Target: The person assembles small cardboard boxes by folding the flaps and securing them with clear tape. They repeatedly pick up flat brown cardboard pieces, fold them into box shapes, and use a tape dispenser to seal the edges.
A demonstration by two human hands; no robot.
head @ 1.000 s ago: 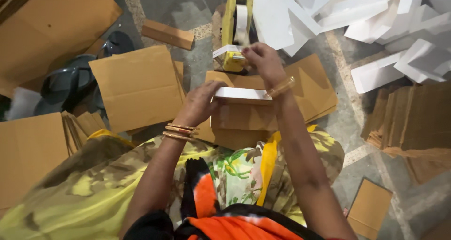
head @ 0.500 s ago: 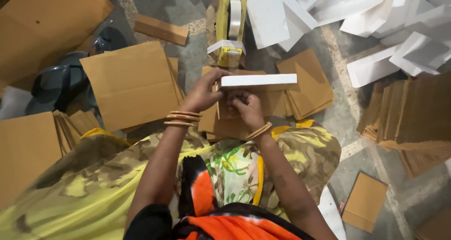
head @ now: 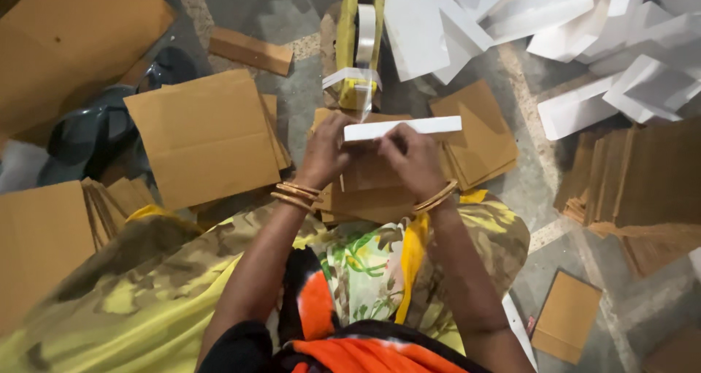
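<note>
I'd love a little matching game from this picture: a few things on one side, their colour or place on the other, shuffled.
Things:
1. tape dispenser
2. flat box
3. cardboard sheet
4. bangles

Descriptions:
A. white, held by both hands
B. brown, lying on the floor to the left of the hands
C. yellow, standing just beyond the hands
D. golden, around the left wrist

Pairs: 1-C, 2-A, 3-B, 4-D
</note>
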